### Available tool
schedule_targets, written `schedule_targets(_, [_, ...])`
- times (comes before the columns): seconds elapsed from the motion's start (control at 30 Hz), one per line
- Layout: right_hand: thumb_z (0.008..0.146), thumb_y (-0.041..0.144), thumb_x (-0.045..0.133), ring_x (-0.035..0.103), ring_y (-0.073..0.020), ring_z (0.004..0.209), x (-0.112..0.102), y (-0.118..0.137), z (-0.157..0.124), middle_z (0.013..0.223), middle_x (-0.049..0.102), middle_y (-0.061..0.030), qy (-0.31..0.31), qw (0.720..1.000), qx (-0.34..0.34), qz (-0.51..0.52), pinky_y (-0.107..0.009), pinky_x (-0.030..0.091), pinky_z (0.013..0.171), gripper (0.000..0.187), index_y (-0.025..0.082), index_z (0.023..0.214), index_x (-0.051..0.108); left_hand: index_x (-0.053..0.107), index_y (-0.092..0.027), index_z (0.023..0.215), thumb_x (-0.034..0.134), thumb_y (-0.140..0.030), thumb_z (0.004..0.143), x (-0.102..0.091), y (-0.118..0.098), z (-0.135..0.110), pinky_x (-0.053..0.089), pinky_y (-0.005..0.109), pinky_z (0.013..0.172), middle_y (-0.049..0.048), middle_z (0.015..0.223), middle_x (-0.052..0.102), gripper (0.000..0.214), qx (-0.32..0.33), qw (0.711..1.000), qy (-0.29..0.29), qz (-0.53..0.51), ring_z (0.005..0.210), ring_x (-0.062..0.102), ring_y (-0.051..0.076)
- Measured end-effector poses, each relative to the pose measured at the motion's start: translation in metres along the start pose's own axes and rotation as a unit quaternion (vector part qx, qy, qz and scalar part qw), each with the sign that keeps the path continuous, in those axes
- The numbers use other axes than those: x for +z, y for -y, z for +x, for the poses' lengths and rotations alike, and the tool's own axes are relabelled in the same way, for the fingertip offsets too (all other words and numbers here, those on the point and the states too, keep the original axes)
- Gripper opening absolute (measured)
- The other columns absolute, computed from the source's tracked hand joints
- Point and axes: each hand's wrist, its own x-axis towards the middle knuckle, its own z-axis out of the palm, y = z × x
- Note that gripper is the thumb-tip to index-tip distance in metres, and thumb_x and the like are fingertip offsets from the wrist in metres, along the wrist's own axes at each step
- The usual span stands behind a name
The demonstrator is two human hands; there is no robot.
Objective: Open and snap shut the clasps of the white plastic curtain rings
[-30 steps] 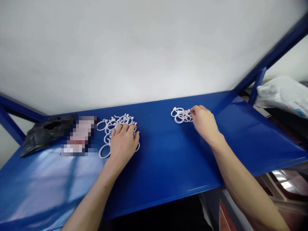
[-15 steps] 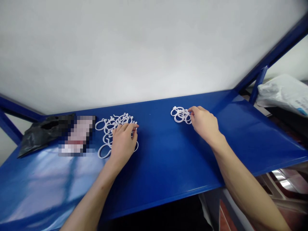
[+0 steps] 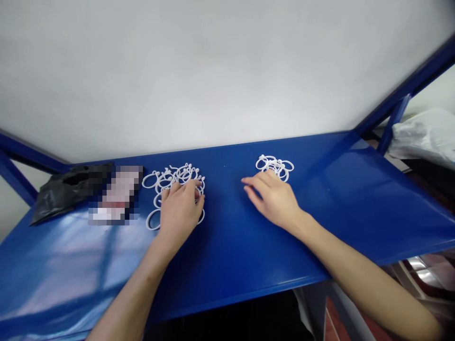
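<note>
A loose heap of white plastic rings point(image 3: 167, 182) lies on the blue shelf point(image 3: 231, 237) at centre left. My left hand point(image 3: 181, 208) rests on that heap, fingers curled with the tips pressed onto rings; whether one is pinched I cannot make out. A smaller cluster of white rings point(image 3: 275, 166) sits further right near the back wall. My right hand point(image 3: 272, 196) hovers just in front and left of that cluster, fingers stretched out and holding nothing.
A black plastic bag point(image 3: 59, 194) lies at the far left of the shelf beside a blurred-out patch point(image 3: 113, 194). Blue frame posts rise at both ends. A white bag point(image 3: 426, 137) lies beyond the right post. The shelf's front edge runs below my forearms.
My right hand has left the small ring cluster and moved left toward the middle, opening its fingers. The left hand has stayed on the big heap.
</note>
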Motion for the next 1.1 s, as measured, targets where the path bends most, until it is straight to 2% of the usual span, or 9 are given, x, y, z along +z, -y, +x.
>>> schedule_targets(0.17, [0.101,0.025,0.052,0.063,-0.0198,0.092,0.018,0.019,-0.008,0.100,0.073,-0.0064,0.082,0.978,-0.040,0.186,-0.034,0.055,0.079,0.020,0.017,0.112,0.068,0.061,-0.024,0.114,0.066,-0.025,0.089,-0.011,-0.007,-0.007,0.041,0.045,0.087,0.0021,0.088,0.075,0.026,-0.012,0.995,-0.079,-0.063,0.093,0.064,0.029])
schedule_targets(0.3, [0.101,0.027,0.055,0.066,-0.0184,0.092,0.019,0.023,-0.008,0.100,0.073,-0.0059,0.096,0.959,0.001,0.266,-0.034,0.056,0.081,0.019,0.019,0.113,0.067,0.061,-0.025,0.110,0.072,-0.027,0.087,-0.017,-0.015,-0.012,0.043,0.042,0.085,-0.0010,0.084,0.075,0.026,0.009,0.978,-0.152,-0.140,0.075,0.065,0.021])
schedule_targets(0.43, [0.098,0.034,0.060,0.067,-0.0144,0.082,0.015,0.025,-0.006,0.096,0.071,-0.0029,0.092,0.922,0.094,0.365,-0.028,0.056,0.074,0.020,0.022,0.114,0.066,0.059,-0.025,0.116,0.072,-0.025,0.089,-0.006,-0.025,-0.016,0.046,0.036,0.082,-0.0018,0.086,0.076,0.029,0.152,0.955,-0.186,-0.174,0.082,0.066,0.020])
schedule_targets(0.53, [0.095,0.033,0.064,0.065,-0.0123,0.072,0.016,0.026,-0.005,0.084,0.070,0.0007,0.079,0.899,0.139,0.407,-0.025,0.053,0.067,0.012,0.022,0.098,0.066,0.056,-0.021,0.123,0.069,-0.023,0.091,0.007,-0.031,-0.019,0.047,0.035,0.079,0.0004,0.089,0.076,0.035,0.252,0.938,-0.175,-0.162,0.084,0.065,0.020])
schedule_targets(0.63, [0.095,0.031,0.063,0.063,-0.0111,0.067,0.019,0.025,-0.005,0.078,0.069,0.0021,0.064,0.897,0.158,0.407,-0.024,0.051,0.063,0.010,0.022,0.091,0.064,0.054,-0.018,0.126,0.068,-0.026,0.092,0.014,-0.035,-0.020,0.050,0.035,0.082,0.0016,0.086,0.074,0.038,0.273,0.931,-0.177,-0.168,0.083,0.064,0.020])
schedule_targets(0.77, [0.097,0.029,0.060,0.062,-0.0109,0.068,0.020,0.020,-0.005,0.080,0.067,0.0012,0.036,0.926,0.122,0.356,-0.023,0.050,0.064,0.009,0.021,0.095,0.063,0.059,-0.016,0.123,0.064,-0.027,0.094,0.010,-0.033,-0.017,0.052,0.037,0.083,0.0074,0.096,0.070,0.032,0.210,0.941,-0.210,-0.163,0.088,0.062,0.021])
schedule_targets(0.9, [0.099,0.027,0.057,0.061,-0.0119,0.072,0.017,0.016,-0.005,0.085,0.065,-0.0014,0.032,0.946,0.049,0.320,-0.025,0.051,0.068,0.010,0.019,0.098,0.064,0.068,-0.019,0.105,0.057,-0.027,0.098,0.006,-0.027,-0.013,0.053,0.038,0.084,0.0064,0.097,0.072,0.015,0.189,0.953,-0.150,-0.184,0.090,0.063,0.021])
schedule_targets(1.0, [0.101,0.028,0.055,0.062,-0.0143,0.079,0.017,0.015,-0.005,0.088,0.065,-0.0034,0.032,0.949,0.025,0.313,-0.028,0.052,0.073,0.013,0.019,0.100,0.065,0.067,-0.021,0.099,0.053,-0.026,0.100,0.009,-0.025,-0.014,0.053,0.038,0.086,0.0029,0.092,0.074,0.015,0.188,0.951,-0.095,-0.225,0.085,0.065,0.018])
schedule_targets(1.1, [0.103,0.027,0.051,0.063,-0.0156,0.082,0.016,0.014,-0.005,0.089,0.065,-0.0042,0.047,0.949,0.006,0.312,-0.030,0.052,0.075,0.017,0.019,0.099,0.065,0.066,-0.022,0.097,0.050,-0.026,0.101,0.012,-0.026,-0.016,0.053,0.036,0.081,0.0027,0.089,0.073,0.017,0.188,0.952,-0.067,-0.231,0.085,0.065,0.019])
